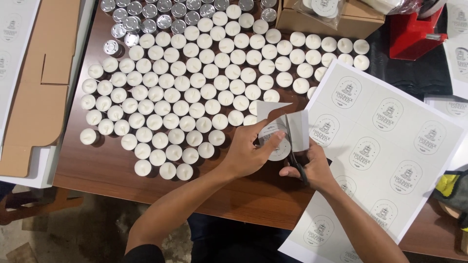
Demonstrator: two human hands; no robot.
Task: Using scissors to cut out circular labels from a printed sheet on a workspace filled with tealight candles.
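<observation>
My left hand (246, 153) pinches a paper label (275, 139) over the table (107, 170), just beside the white candles (180, 97); my right hand (312, 168) is closed around scissors (295, 156), blades partway open and biting into the paper; a printed sheet (390, 146) lies under my right wrist.

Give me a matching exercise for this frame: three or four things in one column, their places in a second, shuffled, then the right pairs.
Things:
1. scissors
2. round label piece
3. empty metal cups
4. red dispenser

Places:
A. top right corner of the table
B. in the right hand
C. pinched by the left hand
D. top edge, behind the white candles

Pairs: 1-B, 2-C, 3-D, 4-A
</observation>
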